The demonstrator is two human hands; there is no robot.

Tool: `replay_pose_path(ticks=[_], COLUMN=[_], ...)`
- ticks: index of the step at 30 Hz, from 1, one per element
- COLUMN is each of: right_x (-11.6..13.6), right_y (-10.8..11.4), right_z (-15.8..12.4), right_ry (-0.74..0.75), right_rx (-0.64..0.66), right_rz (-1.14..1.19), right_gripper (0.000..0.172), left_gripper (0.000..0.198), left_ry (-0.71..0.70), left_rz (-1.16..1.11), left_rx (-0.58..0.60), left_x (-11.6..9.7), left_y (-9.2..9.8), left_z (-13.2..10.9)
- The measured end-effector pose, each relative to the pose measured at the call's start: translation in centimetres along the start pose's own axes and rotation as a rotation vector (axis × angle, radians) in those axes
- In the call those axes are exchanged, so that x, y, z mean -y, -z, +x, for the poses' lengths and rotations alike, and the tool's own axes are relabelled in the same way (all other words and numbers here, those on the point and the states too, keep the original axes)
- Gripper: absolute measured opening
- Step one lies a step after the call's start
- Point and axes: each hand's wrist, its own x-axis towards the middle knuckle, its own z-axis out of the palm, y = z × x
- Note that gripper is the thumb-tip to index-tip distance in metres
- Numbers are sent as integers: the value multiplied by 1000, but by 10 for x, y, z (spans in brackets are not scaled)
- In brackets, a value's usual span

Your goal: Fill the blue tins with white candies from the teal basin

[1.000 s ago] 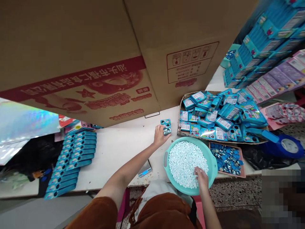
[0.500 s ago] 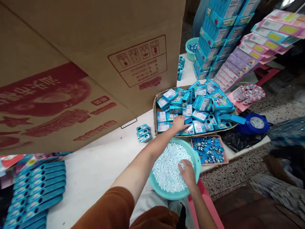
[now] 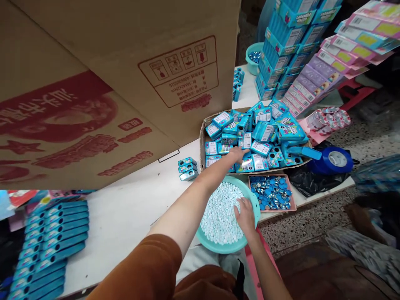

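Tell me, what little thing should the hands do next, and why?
Probably the left hand should close on one small blue box in the cardboard tray. Its fingers already lie on the pile there, while the right hand rests in the teal bowl of white pellets.

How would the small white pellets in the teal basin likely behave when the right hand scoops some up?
The white pellets look small, rounded and loose, so they would probably spill between the fingers of the right hand resting in them. Dropped ones seem apt to roll and scatter. Heaped in the teal basin, which juts past the table edge, the mass may shift if the basin is pushed.
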Motion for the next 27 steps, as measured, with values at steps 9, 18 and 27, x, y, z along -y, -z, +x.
replay_pose_path(ticks=[9,18,27], right_x=[10,8,9], right_y=[-16,-14,-33], right_z=[-8,-28,11], right_ry=[-75,12,-103], right_rx=[211,275,83], right_rz=[-209,-172,-109], right_gripper=[51,50,55], left_gripper=[51,36,50], left_ry=[-25,58,255], left_rz=[37,-128,-1426], left_rx=[-229,-453,-818], left_x=[3,10,22], left_y=[-20,-12,-39], left_z=[-2,-41,-222])
